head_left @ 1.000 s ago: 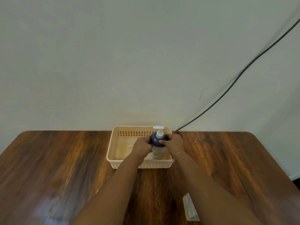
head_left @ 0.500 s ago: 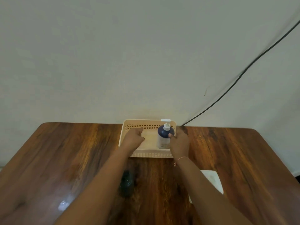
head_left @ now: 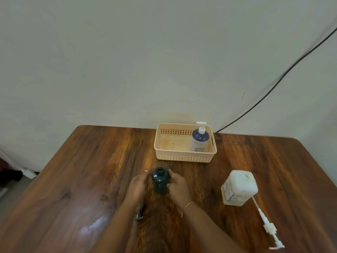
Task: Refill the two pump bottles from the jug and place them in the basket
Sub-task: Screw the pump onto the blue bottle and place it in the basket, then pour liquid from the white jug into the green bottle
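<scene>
Glossy wood table (head_left: 73,179) against plain wall (head_left: 127,61); black cable (head_left: 273,84) far right. Open dark bottle (head_left: 160,181) mid-table: R hand (head_left: 177,186) fingers curl round it, L hand (head_left: 136,185) cupped beside, grip unclear. Blue pump bottle (head_left: 199,140) upright in basket (head_left: 182,157), right end. Jug (head_left: 238,187) right.

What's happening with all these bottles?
A person is refilling pump bottles. A blue pump bottle stands upright in the right end of the basket. The left hand and right hand hold a dark bottle between them on the table, in front of the basket. Its top is open, with no pump on it. The jug stands to the right, and a white pump lies on the table near it.
</scene>
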